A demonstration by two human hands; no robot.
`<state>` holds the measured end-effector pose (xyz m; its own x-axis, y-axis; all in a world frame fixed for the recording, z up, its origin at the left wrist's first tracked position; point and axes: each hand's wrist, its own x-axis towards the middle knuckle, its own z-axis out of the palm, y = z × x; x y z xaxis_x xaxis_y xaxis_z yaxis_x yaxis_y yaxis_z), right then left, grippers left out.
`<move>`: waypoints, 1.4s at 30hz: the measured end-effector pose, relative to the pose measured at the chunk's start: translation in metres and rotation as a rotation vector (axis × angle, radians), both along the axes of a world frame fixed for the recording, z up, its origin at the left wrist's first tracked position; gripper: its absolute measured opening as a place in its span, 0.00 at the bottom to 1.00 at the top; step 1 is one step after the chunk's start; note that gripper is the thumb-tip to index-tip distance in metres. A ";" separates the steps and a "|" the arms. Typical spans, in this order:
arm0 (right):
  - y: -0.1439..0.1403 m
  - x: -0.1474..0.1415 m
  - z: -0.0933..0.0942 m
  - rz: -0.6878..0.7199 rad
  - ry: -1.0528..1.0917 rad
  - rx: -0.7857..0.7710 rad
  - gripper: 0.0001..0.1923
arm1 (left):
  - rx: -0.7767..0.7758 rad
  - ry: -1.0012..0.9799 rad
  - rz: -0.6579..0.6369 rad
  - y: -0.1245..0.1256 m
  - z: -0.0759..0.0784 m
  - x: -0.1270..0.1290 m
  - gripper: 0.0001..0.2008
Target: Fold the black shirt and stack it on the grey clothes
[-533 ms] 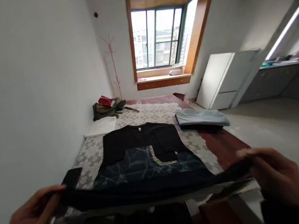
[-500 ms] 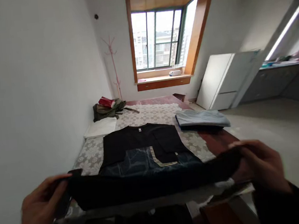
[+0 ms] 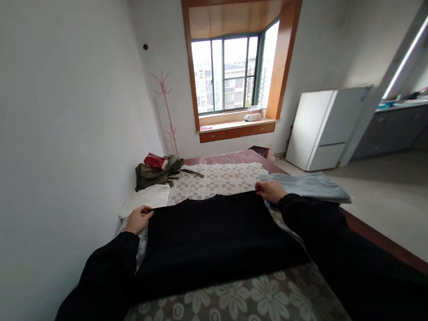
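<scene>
The black shirt point(image 3: 214, 238) is lying folded flat on the lace cloth point(image 3: 219, 177) covering the surface point(image 3: 377, 243), its far edge pointing toward the window point(image 3: 228, 73). The left hand point(image 3: 138, 219) is pinching the shirt's far left corner, fingers closing on the fabric. The right hand point(image 3: 270, 191) is gripping the far right corner the same way. Both arms in black sleeves are reaching forward. A white cloth point(image 3: 145, 200) is lying just beside the left hand, and a grey folded garment point(image 3: 315, 186) is sitting just beside the right hand. A green bag point(image 3: 156, 171) is resting farther back by the wall.
</scene>
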<state>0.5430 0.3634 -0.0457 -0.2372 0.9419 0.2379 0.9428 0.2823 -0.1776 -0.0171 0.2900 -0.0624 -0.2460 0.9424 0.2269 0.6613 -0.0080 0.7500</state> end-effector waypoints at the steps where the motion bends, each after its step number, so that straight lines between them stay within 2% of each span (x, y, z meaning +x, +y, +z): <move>1: 0.005 -0.001 -0.003 -0.011 -0.022 -0.004 0.05 | -0.002 0.026 -0.003 0.005 -0.004 -0.002 0.17; 7: 0.040 -0.005 -0.013 -0.111 -0.134 -0.021 0.10 | -0.014 0.175 0.028 0.043 -0.012 -0.011 0.15; 11: 0.051 -0.016 -0.025 -0.116 -0.187 -0.051 0.08 | -0.068 0.255 0.047 0.057 -0.021 -0.009 0.10; 19: 0.054 -0.026 -0.043 -0.148 -0.231 -0.040 0.08 | -0.112 0.321 0.093 0.054 -0.031 -0.005 0.06; 23: 0.046 -0.029 -0.044 -0.134 -0.224 -0.020 0.07 | -0.127 0.326 0.125 0.048 -0.033 0.001 0.05; 26: 0.037 -0.036 -0.039 -0.128 -0.200 0.007 0.10 | -0.131 0.312 0.125 0.039 -0.028 0.006 0.07; 30: 0.008 -0.039 -0.029 -0.089 -0.127 0.052 0.17 | -0.131 0.295 0.091 0.005 -0.014 0.008 0.12; 33: -0.040 -0.028 -0.030 0.049 0.030 -0.012 0.16 | -0.177 0.299 0.023 -0.046 -0.008 0.008 0.13; 35: -0.082 -0.013 -0.035 0.095 0.103 -0.081 0.16 | -0.254 0.315 -0.026 -0.088 -0.011 0.009 0.14; 39: -0.161 0.021 -0.056 -0.030 0.172 -0.170 0.17 | -0.450 0.382 -0.030 -0.161 -0.024 0.015 0.17; 42: -0.195 0.038 -0.075 -0.118 0.244 -0.214 0.17 | -0.451 0.351 -0.018 -0.189 -0.030 0.019 0.17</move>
